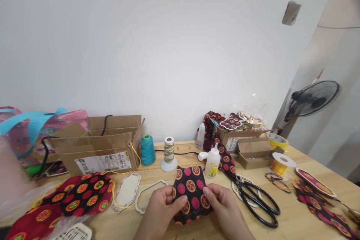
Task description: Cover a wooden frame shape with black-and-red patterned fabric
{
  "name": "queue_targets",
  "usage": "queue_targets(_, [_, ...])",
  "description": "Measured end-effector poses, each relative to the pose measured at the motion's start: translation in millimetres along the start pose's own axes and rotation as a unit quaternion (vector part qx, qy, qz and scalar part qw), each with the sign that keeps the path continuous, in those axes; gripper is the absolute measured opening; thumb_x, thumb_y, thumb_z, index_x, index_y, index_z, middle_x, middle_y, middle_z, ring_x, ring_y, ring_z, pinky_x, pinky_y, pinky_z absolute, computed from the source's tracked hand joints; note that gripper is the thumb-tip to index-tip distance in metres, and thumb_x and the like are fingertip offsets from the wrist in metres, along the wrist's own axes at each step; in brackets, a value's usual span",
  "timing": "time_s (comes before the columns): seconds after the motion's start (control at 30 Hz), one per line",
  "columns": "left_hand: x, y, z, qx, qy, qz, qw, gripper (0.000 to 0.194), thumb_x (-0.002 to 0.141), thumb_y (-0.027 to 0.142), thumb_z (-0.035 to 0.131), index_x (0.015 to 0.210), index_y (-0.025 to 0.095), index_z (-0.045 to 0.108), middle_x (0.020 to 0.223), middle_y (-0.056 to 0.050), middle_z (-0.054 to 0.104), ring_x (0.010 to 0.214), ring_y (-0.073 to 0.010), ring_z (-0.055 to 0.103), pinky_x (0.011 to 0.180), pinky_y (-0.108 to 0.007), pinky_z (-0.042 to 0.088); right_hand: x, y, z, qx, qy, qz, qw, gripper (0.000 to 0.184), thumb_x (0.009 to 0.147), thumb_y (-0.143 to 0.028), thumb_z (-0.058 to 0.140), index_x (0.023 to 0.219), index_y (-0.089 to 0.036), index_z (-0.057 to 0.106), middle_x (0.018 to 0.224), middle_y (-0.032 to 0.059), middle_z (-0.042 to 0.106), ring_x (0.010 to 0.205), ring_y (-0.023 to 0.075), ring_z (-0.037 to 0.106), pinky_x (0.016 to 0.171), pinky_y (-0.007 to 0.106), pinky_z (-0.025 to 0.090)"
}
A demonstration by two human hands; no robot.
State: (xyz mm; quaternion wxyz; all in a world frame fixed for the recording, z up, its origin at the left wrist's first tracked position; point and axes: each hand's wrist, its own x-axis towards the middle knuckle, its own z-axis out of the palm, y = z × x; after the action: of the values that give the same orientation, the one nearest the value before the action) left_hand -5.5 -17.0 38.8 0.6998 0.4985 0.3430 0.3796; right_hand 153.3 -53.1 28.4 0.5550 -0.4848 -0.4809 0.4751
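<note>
Between my two hands is a small piece of black patterned fabric (191, 185) with pink and orange round motifs, held up over the table's front. My left hand (164, 206) pinches its left edge, thumb on the front face. On the opposite edge, my right hand (222, 204) grips it between thumb and fingers. What lies behind the fabric is hidden. Just beyond it stands a white glue bottle (213, 163) with a yellow label. Black-handled scissors (260, 202) lie right of my right hand, partly over a pale cut-out frame (244, 185). Another pale frame (137, 197) is left of my left hand.
A cardboard box (98, 150), a teal thread cone (147, 150) and a striped thread spool (169, 152) stand along the wall. Patterned round fabric pieces (84, 195) lie left. At right are a filled box (239, 135), a yellow cord spool (281, 163) and a fan (317, 99).
</note>
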Motion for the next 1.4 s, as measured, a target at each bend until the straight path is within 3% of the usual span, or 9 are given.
queue_targets(0.23, [-1.7, -0.5, 3.6, -0.025, -0.033, 0.002, 0.999, 0.023, 0.066, 0.032, 0.065, 0.078, 0.012, 0.062, 0.067, -0.005, 0.07, 0.061, -0.017, 0.063, 0.059, -0.028, 0.049, -1.7, -1.4, 3.8, 0.006, 0.023, 0.007, 1.0, 0.034, 0.075, -0.046, 0.052, 0.064, -0.014, 0.058, 0.057, -0.0005, 0.058, 0.054, 0.0139, 0.049, 0.051, 0.023, 0.039])
queue_targets(0.4, [1.9, -8.8, 11.3, 0.015, 0.013, 0.009, 1.0, 0.026, 0.063, 0.033, 0.066, 0.077, 0.012, 0.061, 0.069, -0.005, 0.069, 0.061, -0.0167, 0.062, 0.059, -0.03, 0.049, -3.0, -7.2, 11.8, -0.009, 0.05, 0.032, 0.998, 0.03, 0.058, -0.035, 0.071, 0.078, -0.013, 0.063, 0.073, 0.0044, 0.068, 0.063, 0.0194, 0.059, 0.056, 0.027, 0.047])
queue_targets(0.63, [-0.2, -2.7, 7.8, -0.008, -0.037, 0.004, 0.999, 0.031, 0.068, 0.042, 0.059, 0.074, 0.011, 0.061, 0.06, -0.004, 0.068, 0.055, -0.0163, 0.061, 0.054, -0.027, 0.047, -5.1, -3.7, 6.7, 0.09, -0.017, 0.054, 0.994, 0.034, 0.078, -0.044, 0.049, 0.07, -0.013, 0.061, 0.053, 0.0003, 0.059, 0.051, 0.015, 0.053, 0.044, 0.023, 0.042])
queue_targets(0.83, [0.7, -7.2, 12.6, 0.059, 0.053, 0.04, 0.996, 0.026, 0.066, 0.034, 0.063, 0.082, 0.015, 0.058, 0.072, -0.003, 0.068, 0.067, -0.0176, 0.061, 0.061, -0.028, 0.048, -5.1, -0.9, 8.6, -0.033, 0.032, -0.008, 0.999, 0.037, 0.077, -0.049, 0.047, 0.061, -0.016, 0.054, 0.051, -0.0037, 0.048, 0.05, 0.0122, 0.044, 0.049, 0.023, 0.038])
queue_targets(0.93, [1.2, -9.1, 12.4, 0.056, 0.016, 0.029, 0.998, 0.029, 0.067, 0.032, 0.063, 0.088, 0.014, 0.057, 0.072, -0.003, 0.067, 0.067, -0.018, 0.061, 0.061, -0.03, 0.049, -2.3, 1.5, 8.4, -0.044, 0.055, -0.015, 0.997, 0.038, 0.077, -0.05, 0.046, 0.06, -0.016, 0.052, 0.052, -0.0027, 0.05, 0.051, 0.0129, 0.045, 0.047, 0.022, 0.037])
queue_targets(1.07, [1.4, -7.1, 9.5, 0.026, -0.034, 0.032, 0.999, 0.027, 0.072, 0.033, 0.057, 0.089, 0.012, 0.056, 0.074, -0.005, 0.068, 0.065, -0.0175, 0.061, 0.062, -0.032, 0.048, -1.3, -1.9, 8.7, 0.034, 0.012, 0.008, 0.999, 0.033, 0.076, -0.046, 0.051, 0.066, -0.015, 0.057, 0.057, -0.0004, 0.06, 0.054, 0.0142, 0.053, 0.051, 0.024, 0.043])
queue_targets(1.13, [1.6, -7.2, 8.4, 0.023, -0.029, 0.035, 0.999, 0.025, 0.072, 0.032, 0.058, 0.089, 0.012, 0.057, 0.075, -0.005, 0.068, 0.066, -0.0172, 0.061, 0.064, -0.032, 0.048, -2.1, -4.5, 10.2, 0.063, -0.005, 0.02, 0.998, 0.025, 0.063, -0.035, 0.069, 0.076, -0.015, 0.06, 0.065, 0.0004, 0.065, 0.058, 0.0155, 0.057, 0.054, 0.025, 0.046])
queue_targets(1.23, [2.0, -8.8, 7.0, 0.021, -0.02, 0.028, 0.999, 0.025, 0.071, 0.032, 0.059, 0.086, 0.012, 0.057, 0.073, -0.006, 0.068, 0.063, -0.0163, 0.06, 0.062, -0.032, 0.048, -2.7, -5.9, 10.7, 0.107, -0.021, 0.022, 0.994, 0.041, 0.048, -0.017, 0.079, 0.084, -0.016, 0.061, 0.073, 0.0008, 0.07, 0.062, 0.0164, 0.061, 0.057, 0.026, 0.049])
queue_targets(1.4, [1.8, -8.2, 4.0, -0.004, -0.037, 0.026, 0.999, 0.024, 0.071, 0.032, 0.06, 0.082, 0.011, 0.056, 0.074, -0.007, 0.069, 0.06, -0.0156, 0.061, 0.058, -0.03, 0.049, 0.1, -1.1, 1.9, 0.171, -0.087, 0.025, 0.981, 0.024, 0.061, -0.018, 0.073, 0.083, -0.014, 0.065, 0.069, 0.0023, 0.071, 0.063, 0.016, 0.064, 0.061, 0.025, 0.05])
